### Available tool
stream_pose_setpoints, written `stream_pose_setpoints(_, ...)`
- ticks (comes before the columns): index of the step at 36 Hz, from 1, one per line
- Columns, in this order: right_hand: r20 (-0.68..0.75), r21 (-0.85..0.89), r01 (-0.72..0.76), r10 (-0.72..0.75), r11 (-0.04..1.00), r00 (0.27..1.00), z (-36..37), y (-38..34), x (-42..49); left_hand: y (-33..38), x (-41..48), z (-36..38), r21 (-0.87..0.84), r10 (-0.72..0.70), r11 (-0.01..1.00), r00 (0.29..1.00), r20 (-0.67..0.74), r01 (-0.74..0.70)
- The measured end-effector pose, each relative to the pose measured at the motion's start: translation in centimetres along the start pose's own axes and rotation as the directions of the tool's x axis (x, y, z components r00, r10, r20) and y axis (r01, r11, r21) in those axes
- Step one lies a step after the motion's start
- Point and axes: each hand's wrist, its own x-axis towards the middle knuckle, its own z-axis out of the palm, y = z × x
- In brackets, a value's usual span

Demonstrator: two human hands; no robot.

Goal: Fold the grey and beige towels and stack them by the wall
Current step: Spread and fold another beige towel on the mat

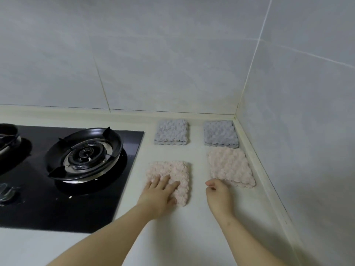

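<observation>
Left hand: the left hand (161, 191) lay flat with fingers spread and straight, palm down on the near half of the left beige towel (172, 169), pressing it and not gripping anything.

Right hand: the right hand (218, 191) sat at the near-left corner of the right beige towel (228, 166), fingers curled in and thumb sticking out to the left. Honestly couldn't tell if it was pinching the edge or just touching it.

Left beige towel: folded into a squarish pad, lying under the left hand's fingers and reaching on beyond them.

Right beige towel: folded too, turned a bit askew, just past the right hand and close to the side wall (307, 112).

Left grey towel: the left grey towel (171, 131) was folded, well beyond the left hand, near the back wall (153, 54).

Right grey towel: the right grey towel (220, 133) was folded, tucked in the corner beyond the right hand, its near edge right by the right beige towel.

Counter: all four lay apart on the pale counter (192, 227), none stacked yet.

Hob: a black glass hob (57, 198) with a burner (84, 152) lay left of the left hand.
</observation>
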Motion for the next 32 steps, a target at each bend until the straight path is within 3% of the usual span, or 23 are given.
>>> stream_pose_setpoints(3, -0.122, -0.185, 0.119, -0.143, 0.975, 0.982, 0.0, -0.7, 0.7, 0.0, 1.0, -0.5, 0.024, -0.029, 0.999, 1.000, -0.001, 0.029)
stream_pose_setpoints(7, -0.218, -0.414, 0.234, -0.346, 0.880, 0.913, -0.1, -1.2, 1.6, 0.4, 2.0, -1.5, 0.175, -0.045, 0.982, 0.989, -0.141, 0.070)
stream_pose_setpoints(10, -0.150, -0.543, 0.286, -0.427, 0.790, 0.892, -0.4, -0.8, 2.4, 1.2, 2.6, -1.7, 0.164, -0.032, 0.985, 0.984, -0.176, 0.061)
stream_pose_setpoints(13, 0.036, -0.606, 0.233, -0.267, 0.761, 0.963, -0.7, -1.0, 3.1, 1.3, 3.4, -1.3, 0.079, -0.090, 0.991, 0.982, -0.166, 0.104)
stream_pose_setpoints(16, 0.113, -0.626, 0.200, -0.166, 0.754, 0.980, -0.9, -0.9, 3.7, 1.1, 4.4, -1.2, -0.006, -0.118, 0.993, 0.986, -0.121, 0.118)
stream_pose_setpoints(27, 0.164, -0.604, 0.183, -0.104, 0.776, 0.981, -1.0, -0.6, 4.5, -0.2, 6.8, -1.8, -0.087, -0.034, 0.996, 0.999, -0.039, 0.031)
stream_pose_setpoints(32, 0.186, -0.608, 0.189, -0.093, 0.771, 0.978, -0.9, -0.6, 4.4, 0.4, 7.1, -1.6, -0.127, -0.075, 0.990, 0.996, -0.050, 0.068)
